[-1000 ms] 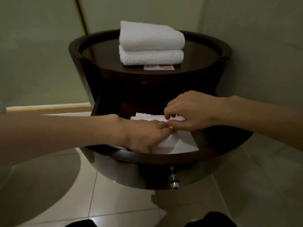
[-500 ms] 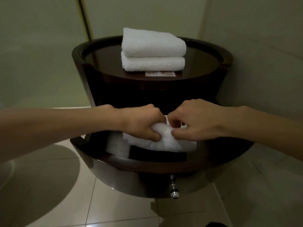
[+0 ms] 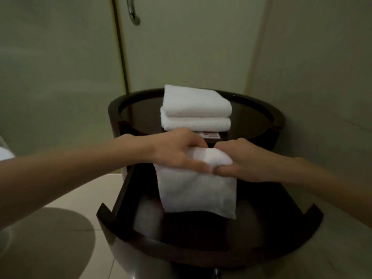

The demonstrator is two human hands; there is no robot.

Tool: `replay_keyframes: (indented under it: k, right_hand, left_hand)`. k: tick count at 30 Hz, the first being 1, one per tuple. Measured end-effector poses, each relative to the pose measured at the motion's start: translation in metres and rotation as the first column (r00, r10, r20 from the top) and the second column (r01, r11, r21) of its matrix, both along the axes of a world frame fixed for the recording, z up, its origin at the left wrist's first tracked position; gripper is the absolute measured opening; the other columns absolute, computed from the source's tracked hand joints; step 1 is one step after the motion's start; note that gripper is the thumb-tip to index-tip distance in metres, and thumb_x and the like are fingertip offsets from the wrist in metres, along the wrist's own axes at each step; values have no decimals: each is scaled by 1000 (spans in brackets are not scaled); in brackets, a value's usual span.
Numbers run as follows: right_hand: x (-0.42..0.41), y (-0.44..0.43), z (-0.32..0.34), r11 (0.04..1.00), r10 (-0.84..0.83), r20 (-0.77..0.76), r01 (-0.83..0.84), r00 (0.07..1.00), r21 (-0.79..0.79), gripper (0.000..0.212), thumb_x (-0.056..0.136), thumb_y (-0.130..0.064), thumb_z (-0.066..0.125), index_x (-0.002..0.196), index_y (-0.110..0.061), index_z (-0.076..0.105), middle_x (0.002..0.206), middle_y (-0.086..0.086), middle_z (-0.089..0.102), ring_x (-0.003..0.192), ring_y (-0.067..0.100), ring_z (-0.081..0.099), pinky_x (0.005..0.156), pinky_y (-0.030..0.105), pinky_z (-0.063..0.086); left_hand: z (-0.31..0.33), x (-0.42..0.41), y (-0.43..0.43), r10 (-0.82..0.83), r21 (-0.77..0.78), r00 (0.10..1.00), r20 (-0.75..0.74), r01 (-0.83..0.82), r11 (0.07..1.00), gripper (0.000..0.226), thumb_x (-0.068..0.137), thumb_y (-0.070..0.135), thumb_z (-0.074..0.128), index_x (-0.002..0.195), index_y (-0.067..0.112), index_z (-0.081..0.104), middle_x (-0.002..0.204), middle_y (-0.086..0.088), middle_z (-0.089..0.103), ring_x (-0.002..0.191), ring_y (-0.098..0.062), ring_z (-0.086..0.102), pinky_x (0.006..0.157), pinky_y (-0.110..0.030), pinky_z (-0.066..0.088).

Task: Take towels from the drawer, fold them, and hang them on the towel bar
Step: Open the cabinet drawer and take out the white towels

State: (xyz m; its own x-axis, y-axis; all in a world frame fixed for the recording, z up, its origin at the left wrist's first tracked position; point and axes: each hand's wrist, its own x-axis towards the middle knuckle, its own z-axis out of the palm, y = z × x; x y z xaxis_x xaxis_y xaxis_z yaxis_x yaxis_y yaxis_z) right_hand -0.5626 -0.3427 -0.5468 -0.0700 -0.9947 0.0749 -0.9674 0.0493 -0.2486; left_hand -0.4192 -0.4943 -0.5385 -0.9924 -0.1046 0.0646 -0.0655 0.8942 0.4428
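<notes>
A white towel (image 3: 196, 190) hangs above the open dark wooden drawer (image 3: 201, 252) of a round cabinet. My left hand (image 3: 177, 152) grips its top edge from the left, and my right hand (image 3: 243, 160) grips the same edge from the right, the two hands touching. The towel's lower part droops toward the drawer. Inside the drawer at the left lies a dim pale shape, perhaps another towel (image 3: 148, 216). Two folded white towels (image 3: 196, 108) are stacked on the cabinet top (image 3: 251, 119).
A metal bar or handle (image 3: 132, 12) shows at the top on a glass panel. Walls close in behind and to the right of the cabinet. Pale floor tiles (image 3: 80, 198) lie to the left. A small card (image 3: 209, 135) sits under the stacked towels.
Both hands closed on the towel in the drawer and lifted it up, so it now hangs above the drawer. The camera view rose and tilted upward.
</notes>
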Motion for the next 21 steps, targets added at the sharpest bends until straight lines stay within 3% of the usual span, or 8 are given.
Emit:
replay_keyframes:
  k: [3, 5, 9, 12, 17, 21]
  right_hand:
    - [-12, -8, 21, 999, -2, 76, 5, 997, -38, 15, 82, -28, 69, 95, -21, 64, 91, -9, 65, 86, 9, 62, 69, 26, 50]
    - [-19, -12, 36, 999, -15, 83, 19, 996, -45, 12, 80, -26, 71, 88, -24, 63, 86, -10, 63, 82, 6, 60, 67, 26, 48]
    - [-30, -18, 70, 997, -36, 106, 43, 994, -63, 14, 75, -25, 75, 86, -20, 67, 84, -5, 67, 80, 12, 64, 71, 35, 51]
    - [-35, -24, 96, 993, -54, 128, 67, 990, -100, 16, 74, -22, 78, 86, -18, 69, 83, -6, 69, 78, 11, 65, 67, 27, 49]
    - [-40, -39, 130, 975, -120, 148, 145, 982, -170, 17, 71, -25, 79, 85, -25, 69, 80, -13, 69, 67, -6, 61, 51, 8, 40]
    - [-45, -49, 150, 959, -128, 147, 160, 981, -233, 16, 71, -23, 80, 84, -23, 69, 78, -12, 67, 65, -6, 60, 51, 8, 39]
  left_hand:
    - [9, 3, -4, 56, -265, 998, 20, -48, 963, 80, 57, 68, 72, 126, 39, 44, 114, 21, 58, 98, 0, 55, 79, -22, 49]
    - [19, 2, -9, 102, -356, 995, 3, -95, 930, 74, 62, 57, 77, 125, 32, 46, 114, 12, 59, 100, -9, 55, 82, -29, 49]
    - [50, 1, -18, 111, -241, 990, -83, -128, 962, 47, 63, 45, 82, 99, 24, 61, 92, 9, 64, 83, -9, 60, 73, -31, 52]
    - [77, -3, -26, 108, -216, 982, -156, -140, 966, 37, 61, 38, 85, 85, 21, 63, 79, 9, 63, 74, -9, 61, 66, -27, 50]
    - [115, -13, -42, 127, -233, 969, -210, -176, 956, 30, 63, 29, 85, 81, 22, 62, 74, 10, 62, 66, -6, 57, 54, -16, 42]
    - [141, -20, -51, 143, -228, 957, -253, -203, 952, 28, 64, 26, 84, 78, 27, 61, 72, 14, 60, 64, 0, 56, 51, -9, 40]
